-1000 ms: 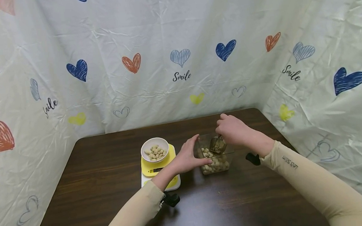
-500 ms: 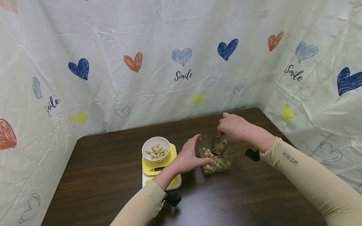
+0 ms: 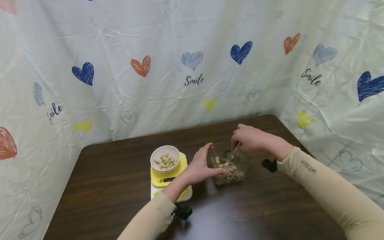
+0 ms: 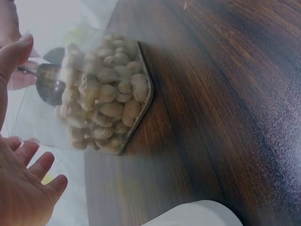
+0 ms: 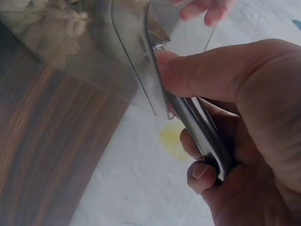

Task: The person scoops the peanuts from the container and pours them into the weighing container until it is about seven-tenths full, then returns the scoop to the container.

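A clear plastic container (image 3: pixel 245 166) filled partway with unshelled peanuts (image 4: pixel 108 94) stands on the dark wooden table. My left hand (image 3: pixel 199 168) holds its left corner, thumb across the near side and the other fingers spread along the left wall. From the far right, my right hand (image 3: pixel 250 138) grips the handle of a metal scoop (image 3: pixel 231 157), with its fingers curled round it in the right wrist view. The scoop's bowl is inside the container, against the peanuts. How full the bowl is cannot be made out clearly.
Left of the container, a white bowl (image 3: pixel 156 151) with several peanuts sits on a yellow and white kitchen scale (image 3: pixel 179 171). The left forearm passes over the scale's near right part. A heart-patterned curtain (image 3: pixel 167 99) hangs behind the table (image 3: pixel 123 190).
My right hand has come down slightly and tilted the scoop, so more of its handle shows and its bowl sits differently among the peanuts. My left hand stays on the container.
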### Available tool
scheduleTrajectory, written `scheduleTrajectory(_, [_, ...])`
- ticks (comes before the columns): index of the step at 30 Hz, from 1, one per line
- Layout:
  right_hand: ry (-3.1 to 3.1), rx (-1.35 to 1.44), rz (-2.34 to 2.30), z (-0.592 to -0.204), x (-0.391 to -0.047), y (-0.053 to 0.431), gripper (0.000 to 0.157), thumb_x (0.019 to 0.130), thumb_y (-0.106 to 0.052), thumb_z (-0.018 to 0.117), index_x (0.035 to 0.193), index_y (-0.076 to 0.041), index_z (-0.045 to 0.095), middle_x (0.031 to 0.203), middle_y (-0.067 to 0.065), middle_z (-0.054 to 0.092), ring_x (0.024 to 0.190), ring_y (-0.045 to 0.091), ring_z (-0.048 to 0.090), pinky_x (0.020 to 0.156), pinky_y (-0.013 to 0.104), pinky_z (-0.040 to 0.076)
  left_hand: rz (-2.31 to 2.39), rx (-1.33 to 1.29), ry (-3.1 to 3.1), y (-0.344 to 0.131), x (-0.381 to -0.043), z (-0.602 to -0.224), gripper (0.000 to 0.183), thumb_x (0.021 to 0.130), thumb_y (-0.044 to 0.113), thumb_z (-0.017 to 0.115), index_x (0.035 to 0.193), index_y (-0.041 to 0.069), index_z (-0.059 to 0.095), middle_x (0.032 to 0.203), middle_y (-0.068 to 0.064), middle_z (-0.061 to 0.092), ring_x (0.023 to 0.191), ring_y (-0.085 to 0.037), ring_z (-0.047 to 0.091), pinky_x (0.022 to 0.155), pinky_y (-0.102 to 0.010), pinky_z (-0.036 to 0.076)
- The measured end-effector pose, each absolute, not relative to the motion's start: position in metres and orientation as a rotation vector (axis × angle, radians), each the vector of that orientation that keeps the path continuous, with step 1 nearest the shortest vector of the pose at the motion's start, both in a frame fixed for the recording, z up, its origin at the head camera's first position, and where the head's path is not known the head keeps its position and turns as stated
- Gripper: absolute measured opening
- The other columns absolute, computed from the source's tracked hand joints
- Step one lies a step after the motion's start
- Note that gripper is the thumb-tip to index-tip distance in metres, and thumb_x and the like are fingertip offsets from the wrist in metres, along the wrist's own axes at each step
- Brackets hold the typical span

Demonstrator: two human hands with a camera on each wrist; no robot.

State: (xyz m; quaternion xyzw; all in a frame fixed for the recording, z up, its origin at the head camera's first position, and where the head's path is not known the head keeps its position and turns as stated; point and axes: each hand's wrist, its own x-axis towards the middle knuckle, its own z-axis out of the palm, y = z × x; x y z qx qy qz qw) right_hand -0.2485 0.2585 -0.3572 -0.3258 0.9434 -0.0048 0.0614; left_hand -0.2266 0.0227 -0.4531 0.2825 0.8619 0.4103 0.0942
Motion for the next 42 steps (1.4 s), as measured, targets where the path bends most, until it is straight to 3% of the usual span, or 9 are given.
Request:
scheduleTrajectory(13, [2.865, -1.041, -0.113, -0.359, -0.254, 0.273, 0.011, 0.081, -0.015, 0.070, 0.086, -0.024, 0.072, 0.087, -0.011, 0.062, 0.080, 0.014, 0.044, 0.072, 0.033, 0.038, 1.217, 0.829, 2.559, 0.024, -0.227, -0.454, 0.105, 0.067, 0.070, 0.066, 0.147, 0.034, 0.009, 0.142, 0.007, 0.029, 0.130, -0.015, 0.028, 0.098, -0.043, 0.034])
scheduleTrajectory(27, [2.782, -1.079, -0.271, -0.359, -0.256, 0.277, 0.010, 0.081, -0.018, 0.071, 0.086, -0.026, 0.072, 0.086, -0.014, 0.061, 0.082, 0.013, 0.044, 0.074, 0.034, 0.034, 1.238, 0.852, 2.565, 0.025, -0.228, -0.456, 0.105, 0.067, 0.065, 0.070, 0.147, 0.031, 0.012, 0.140, 0.005, 0.032, 0.125, -0.012, 0.033, 0.096, -0.040, 0.036])
scheduleTrajectory(42, [2.721, -0.804, -0.454, -0.352, -0.260, 0.290, 0.009, 0.082, -0.025, 0.071, 0.088, -0.030, 0.070, 0.094, -0.014, 0.060, 0.093, 0.013, 0.047, 0.078, 0.035, 0.039, 1.245, 0.856, 2.580, 0.025, -0.230, -0.458, 0.108, 0.063, 0.070, 0.069, 0.147, 0.028, 0.015, 0.138, 0.005, 0.034, 0.125, -0.011, 0.033, 0.097, -0.038, 0.035])
